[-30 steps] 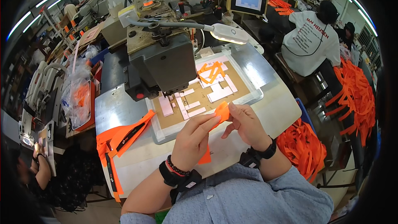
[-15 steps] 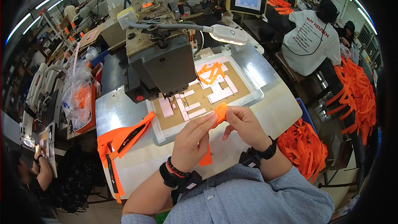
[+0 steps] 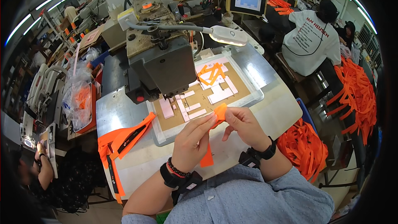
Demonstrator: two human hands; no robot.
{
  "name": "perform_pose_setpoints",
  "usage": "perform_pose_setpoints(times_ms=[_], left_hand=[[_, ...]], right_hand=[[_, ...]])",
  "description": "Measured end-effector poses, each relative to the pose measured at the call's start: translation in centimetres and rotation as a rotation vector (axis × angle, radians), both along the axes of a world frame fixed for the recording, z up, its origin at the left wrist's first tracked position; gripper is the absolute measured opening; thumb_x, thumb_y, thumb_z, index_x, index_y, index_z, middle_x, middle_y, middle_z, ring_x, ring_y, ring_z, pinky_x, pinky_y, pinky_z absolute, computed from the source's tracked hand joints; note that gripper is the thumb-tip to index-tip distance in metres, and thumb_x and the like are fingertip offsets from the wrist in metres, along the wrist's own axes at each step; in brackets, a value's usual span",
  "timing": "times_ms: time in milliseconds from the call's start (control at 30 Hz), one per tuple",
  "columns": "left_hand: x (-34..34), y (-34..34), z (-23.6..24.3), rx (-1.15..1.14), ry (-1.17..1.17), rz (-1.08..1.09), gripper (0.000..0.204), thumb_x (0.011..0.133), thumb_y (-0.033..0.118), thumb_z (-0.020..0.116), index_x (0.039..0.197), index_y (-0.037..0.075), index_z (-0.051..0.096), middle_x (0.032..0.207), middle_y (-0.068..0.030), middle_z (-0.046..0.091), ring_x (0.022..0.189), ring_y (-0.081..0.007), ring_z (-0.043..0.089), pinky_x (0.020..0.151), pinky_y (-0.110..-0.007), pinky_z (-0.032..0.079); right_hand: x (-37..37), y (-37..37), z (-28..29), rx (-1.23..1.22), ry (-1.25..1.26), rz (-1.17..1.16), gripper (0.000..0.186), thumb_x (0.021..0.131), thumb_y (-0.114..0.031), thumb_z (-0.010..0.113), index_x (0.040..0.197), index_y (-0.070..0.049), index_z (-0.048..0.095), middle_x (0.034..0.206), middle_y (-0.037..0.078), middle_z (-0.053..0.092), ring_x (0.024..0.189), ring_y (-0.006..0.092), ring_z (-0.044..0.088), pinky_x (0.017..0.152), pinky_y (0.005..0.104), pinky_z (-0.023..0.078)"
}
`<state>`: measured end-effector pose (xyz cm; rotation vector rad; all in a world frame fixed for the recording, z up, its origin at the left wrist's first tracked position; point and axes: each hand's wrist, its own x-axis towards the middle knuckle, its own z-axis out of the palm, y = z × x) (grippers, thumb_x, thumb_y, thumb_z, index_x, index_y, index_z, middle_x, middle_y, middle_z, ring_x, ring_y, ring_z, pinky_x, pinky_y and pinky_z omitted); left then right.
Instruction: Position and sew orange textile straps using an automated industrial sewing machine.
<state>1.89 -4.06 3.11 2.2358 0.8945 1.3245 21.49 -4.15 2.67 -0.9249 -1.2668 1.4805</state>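
Between my two hands, over the front of the machine table, is an orange fabric strap [image 3: 220,111], its upper end folded over and its tail hanging below. My left hand [image 3: 193,135] is closed on it, fingertips pressed together at the fold. My right hand [image 3: 245,125] pinches the other side of the fold between thumb and forefinger. Just beyond the hands lies a brown template board [image 3: 170,122] with pale raised pieces and a light border. Several short orange strips [image 3: 213,72] rest on its far part.
A sewing machine head [image 3: 161,66] overhangs the board, with a lit lamp [image 3: 228,35] beside it. Orange straps with black patches [image 3: 128,137] lie at the table's left. A heap of orange straps [image 3: 302,147] sits at the right. Co-workers sit at both sides.
My hands and the strap stay almost in place. At the far left, a co-worker's hand has shifted slightly.
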Motion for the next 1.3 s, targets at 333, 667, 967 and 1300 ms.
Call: perform_pose_setpoints(times_ms=[333,667,967,1300], left_hand=[[0.0,0.0,0.1,-0.004,0.008,0.004,0.041,0.081,-0.011,0.062,0.118,0.005,0.068,0.117,-0.0123,0.067,0.102,-0.0272,0.068,0.084,-0.032,0.056],[0.1,-0.6,0.1,-0.343,-0.199,0.072,0.018,0.090,-0.002,0.066,0.108,-0.002,0.068,0.095,-0.0104,0.073,0.086,-0.0148,0.071,0.077,-0.025,0.055],[0.3,-0.4,-0.7,-0.413,-0.309,-0.072,0.020,0.092,0.004,0.063,0.111,0.000,0.069,0.120,-0.0170,0.068,0.104,-0.0162,0.067,0.088,-0.029,0.054],[-0.9,1.1,-0.4,-1.361,-0.444,-0.392,0.049,0.095,0.015,0.067,0.138,0.003,0.047,0.116,-0.0035,0.060,0.105,-0.0100,0.059,0.096,-0.028,0.049]], right_hand=[[-0.1,0.0,0.3,-0.018,0.004,0.011,0.038,0.103,-0.034,0.054,0.102,0.002,0.066,0.095,0.006,0.069,0.068,0.0078,0.063,0.059,0.0214,0.055],[-0.7,-0.3,0.1,0.103,-0.081,-0.044,0.024,0.100,-0.024,0.060,0.100,0.000,0.067,0.090,0.004,0.068,0.072,0.0052,0.062,0.057,0.0204,0.053],[-1.9,-0.3,0.8,0.206,-0.267,-0.190,0.022,0.099,-0.019,0.061,0.101,0.002,0.066,0.087,0.003,0.067,0.071,0.0041,0.060,0.055,0.0199,0.051],[-0.4,1.0,-0.3,0.028,0.021,-0.283,0.023,0.101,-0.022,0.058,0.099,0.000,0.064,0.080,0.003,0.065,0.064,0.0074,0.057,0.059,0.0209,0.046]])
